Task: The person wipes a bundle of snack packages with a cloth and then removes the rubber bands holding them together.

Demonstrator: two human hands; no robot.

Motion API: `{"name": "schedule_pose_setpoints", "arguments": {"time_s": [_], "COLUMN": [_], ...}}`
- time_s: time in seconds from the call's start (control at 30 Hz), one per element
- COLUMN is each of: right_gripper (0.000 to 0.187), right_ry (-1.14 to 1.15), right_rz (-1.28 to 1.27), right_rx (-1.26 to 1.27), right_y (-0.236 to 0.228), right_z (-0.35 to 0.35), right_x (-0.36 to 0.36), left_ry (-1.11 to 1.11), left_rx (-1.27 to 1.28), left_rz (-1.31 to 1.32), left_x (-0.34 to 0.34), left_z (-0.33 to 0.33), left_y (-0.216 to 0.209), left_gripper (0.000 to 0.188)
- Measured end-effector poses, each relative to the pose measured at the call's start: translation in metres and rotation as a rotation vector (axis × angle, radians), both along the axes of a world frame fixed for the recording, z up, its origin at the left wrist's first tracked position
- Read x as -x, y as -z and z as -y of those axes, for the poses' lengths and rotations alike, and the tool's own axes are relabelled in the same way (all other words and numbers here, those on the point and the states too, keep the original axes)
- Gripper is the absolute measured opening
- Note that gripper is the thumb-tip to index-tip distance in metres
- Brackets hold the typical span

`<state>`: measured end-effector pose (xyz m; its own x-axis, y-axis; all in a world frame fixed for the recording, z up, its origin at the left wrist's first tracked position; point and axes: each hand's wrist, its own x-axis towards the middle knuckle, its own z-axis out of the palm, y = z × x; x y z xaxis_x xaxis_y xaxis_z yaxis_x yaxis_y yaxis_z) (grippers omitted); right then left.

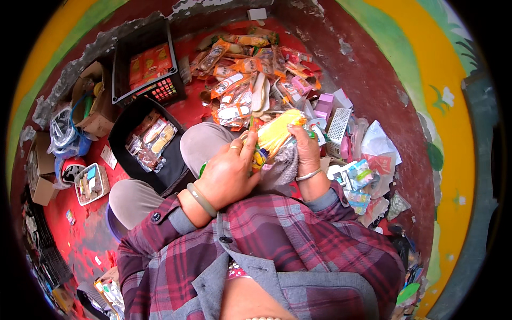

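Both hands hold a colourful packet (pixel 276 130) in front of my chest; a bundle of thin yellow strands or sticks shows on it, its exact kind unclear. My left hand (pixel 229 162) is closed over the packet's left side, index finger stretched along it. My right hand (pixel 308 152) grips the right side, thumb near the upper end. A grey fuzzy cloth (pixel 282 166) hangs beneath the packet, between the hands. Just beyond lies a heap of orange-and-clear packaged goods (pixel 234 80), with pale flat insole-like pieces (pixel 260 92) on it.
A black crate (pixel 173 80) with red-orange packs stands at the far left, a black bin (pixel 133 152) with packets nearer. Left are cardboard boxes (pixel 101 120) and a small white basket (pixel 101 194). A white perforated basket (pixel 338 127) and mixed packages (pixel 358 176) lie right, along the wall.
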<state>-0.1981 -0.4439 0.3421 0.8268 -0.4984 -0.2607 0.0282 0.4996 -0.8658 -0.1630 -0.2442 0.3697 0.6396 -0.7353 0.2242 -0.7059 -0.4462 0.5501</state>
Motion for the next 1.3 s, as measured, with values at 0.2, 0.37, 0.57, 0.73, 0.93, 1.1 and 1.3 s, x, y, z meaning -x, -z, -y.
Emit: {"name": "schedule_pose_setpoints", "arguments": {"time_s": [0.2, 0.37, 0.57, 0.73, 0.93, 1.1, 1.3], "right_gripper": [0.021, 0.016, 0.026, 0.032, 0.040, 0.032, 0.038], "right_ry": [-0.067, -0.132, 0.014, -0.100, -0.258, -0.269, -0.359], "right_rz": [0.113, 0.384, 0.021, 0.029, 0.039, 0.082, -0.152], "right_rx": [1.111, 1.511, -0.041, 0.021, 0.089, 0.710, 0.118], "right_y": [-0.034, -0.049, 0.006, 0.000, -0.034, -0.033, -0.035], "right_z": [0.006, 0.006, 0.012, 0.016, 0.011, -0.011, -0.004], "right_x": [0.011, 0.014, -0.003, -0.008, -0.004, 0.016, 0.030], "left_ry": [-0.038, -0.065, -0.052, -0.088, -0.213, -0.180, 0.006], "left_rx": [0.017, 0.018, -0.031, 0.092, 0.581, 0.631, 0.554], "left_rz": [-0.075, -0.098, -0.164, -0.093, -0.337, -0.590, -0.771], "left_x": [0.000, -0.002, -0.003, -0.002, -0.004, -0.003, -0.006], "left_z": [-0.001, -0.008, -0.004, -0.008, -0.025, -0.027, -0.035], "left_y": [-0.002, -0.003, -0.004, 0.000, 0.025, 0.034, 0.016], "left_gripper": [0.083, 0.082, 0.079, 0.072, 0.034, 0.022, 0.015]}}
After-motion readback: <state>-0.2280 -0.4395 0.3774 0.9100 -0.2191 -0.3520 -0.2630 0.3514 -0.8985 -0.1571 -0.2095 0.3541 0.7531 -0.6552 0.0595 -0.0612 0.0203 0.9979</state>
